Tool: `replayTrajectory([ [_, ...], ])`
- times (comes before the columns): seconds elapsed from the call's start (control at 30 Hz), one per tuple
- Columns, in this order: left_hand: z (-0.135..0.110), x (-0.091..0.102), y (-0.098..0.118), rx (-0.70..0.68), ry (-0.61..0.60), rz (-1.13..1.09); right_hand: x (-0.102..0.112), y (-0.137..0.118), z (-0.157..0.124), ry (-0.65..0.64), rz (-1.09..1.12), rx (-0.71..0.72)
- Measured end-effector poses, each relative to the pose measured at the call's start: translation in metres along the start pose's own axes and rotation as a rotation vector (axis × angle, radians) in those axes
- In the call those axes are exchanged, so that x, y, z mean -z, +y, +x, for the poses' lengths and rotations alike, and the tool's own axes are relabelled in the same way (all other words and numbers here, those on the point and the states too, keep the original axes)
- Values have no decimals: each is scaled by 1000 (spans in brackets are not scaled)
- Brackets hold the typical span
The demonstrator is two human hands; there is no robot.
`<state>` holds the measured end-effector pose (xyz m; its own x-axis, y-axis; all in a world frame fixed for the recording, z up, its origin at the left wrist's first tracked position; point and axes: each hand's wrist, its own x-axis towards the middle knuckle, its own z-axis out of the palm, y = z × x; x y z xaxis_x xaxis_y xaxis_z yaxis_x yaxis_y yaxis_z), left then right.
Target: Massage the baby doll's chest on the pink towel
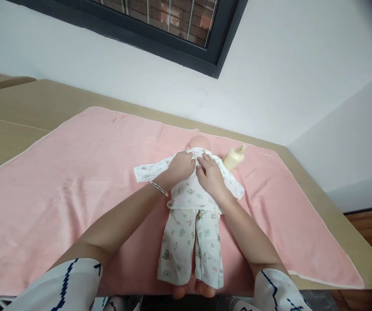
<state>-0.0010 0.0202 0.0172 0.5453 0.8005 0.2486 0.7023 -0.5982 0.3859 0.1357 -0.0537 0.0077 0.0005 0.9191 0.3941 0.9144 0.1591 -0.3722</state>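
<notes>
A baby doll (199,141) lies on its back, its bare feet toward me. It wears a white printed shirt (190,192) with long sleeves spread out and matching trousers (178,246). My left hand (182,165) rests on the upper chest, fingers curled in at the shirt's front near the neck. What exactly they pinch is partly hidden. Beside it, my right hand (211,176) lies on the other side of the shirt front, fingers stretched out and apart from the left hand. A bracelet (159,188) circles my left wrist.
Under the doll a pink blanket (102,151) covers much of a tan table (53,101). Near the doll's right-hand sleeve in view lies a pale yellow bottle-like object (234,158) with a narrow tip. A white wall (160,86) and a dark-framed window (216,56) stand behind.
</notes>
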Motion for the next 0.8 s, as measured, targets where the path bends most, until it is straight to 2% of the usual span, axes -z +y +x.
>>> replayTrajectory([
  [0.13,-7,9,4,-58,-74,77,3,-3,-2,126,-13,48],
  [0.2,-10,11,5,-71,-111,95,0,0,-1,125,-13,40],
  [0.33,-12,10,3,-97,-135,118,-2,9,5,35,61,-17],
  [0.5,-10,6,-1,-99,-118,48,8,11,6,149,94,-6],
  [0.57,-11,8,1,-92,-116,47,6,13,7,98,66,-13],
  [0.67,-16,16,8,-82,-133,72,5,18,12,-80,42,-20],
  [0.73,-22,23,15,-102,-161,115,14,20,15,-192,40,19],
  [0.8,-28,30,21,-137,-192,143,33,18,13,-288,35,76],
])
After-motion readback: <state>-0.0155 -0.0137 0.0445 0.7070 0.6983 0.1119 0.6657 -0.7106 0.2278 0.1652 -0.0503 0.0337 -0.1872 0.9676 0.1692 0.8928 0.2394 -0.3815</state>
